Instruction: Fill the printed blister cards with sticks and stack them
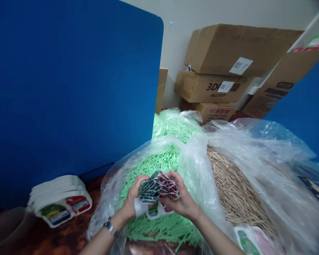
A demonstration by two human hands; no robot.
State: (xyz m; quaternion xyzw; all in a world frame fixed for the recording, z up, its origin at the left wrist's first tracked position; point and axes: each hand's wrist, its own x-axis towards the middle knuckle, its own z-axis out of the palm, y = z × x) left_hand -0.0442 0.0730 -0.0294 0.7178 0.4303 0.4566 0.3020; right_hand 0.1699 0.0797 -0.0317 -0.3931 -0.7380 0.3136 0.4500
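Both my hands grip one bunch of small printed packets (158, 189) over a clear plastic bag of green sticks (159, 163). My left hand (133, 202), with a watch on its wrist, clasps the bunch from the left, fingers curled. My right hand (182, 200) clasps it from the right, fingers bent over the top. A white printed card (151, 210) hangs under the bunch.
Another clear bag of brown wooden sticks (234, 187) lies to the right. A stack of white printed cards (60, 200) sits on the dark table at left. A blue partition (69, 88) stands behind. Cardboard boxes (228, 67) are piled at the back.
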